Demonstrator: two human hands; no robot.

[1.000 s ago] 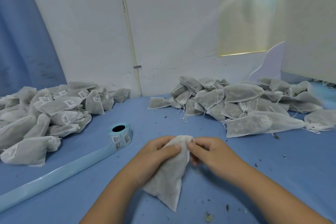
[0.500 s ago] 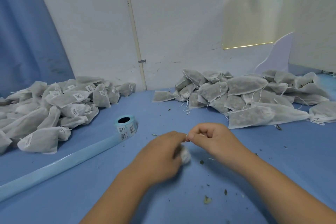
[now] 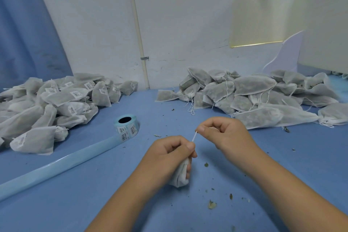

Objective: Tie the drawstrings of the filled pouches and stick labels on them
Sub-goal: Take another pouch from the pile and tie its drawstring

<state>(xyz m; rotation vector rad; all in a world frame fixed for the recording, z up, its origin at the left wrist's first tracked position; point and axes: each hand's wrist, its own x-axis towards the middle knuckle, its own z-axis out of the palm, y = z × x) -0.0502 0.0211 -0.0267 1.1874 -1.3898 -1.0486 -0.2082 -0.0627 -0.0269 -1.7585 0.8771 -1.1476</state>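
Pouch (image 3: 179,176) was mostly buried in the left hand (image 3: 167,154). Only its bunched lower end showed below the fist, just above or on the blue table (image 3: 282,156); couldn't tell which. Pouch mouth was hidden behind thumb and fingers. No label was visible on the exposed part.

Drawstring (image 3: 194,136): only a short taut stretch was visible, running up and right from the left thumb tip to the right hand (image 3: 224,133). A bit of white showed under the right hand's curled fingers. Couldn't tell if there was a knot.

Hands were close but apart, linked only by the string. Left hand was fisted round the pouch, thumb on top. Right hand sat farther from the camera, fingers curled, pinching the string at thumb and forefinger. Both forearms came in from the bottom edge.

Label roll (image 3: 126,126) stood left of the hands; its print was too small to read. Its backing strip (image 3: 56,167) ran off the left edge. Labelled pile (image 3: 50,107) was cut off at left, unlabelled pile (image 3: 254,98) at right. Loose crumbs (image 3: 211,204) lay on the table near the arms.
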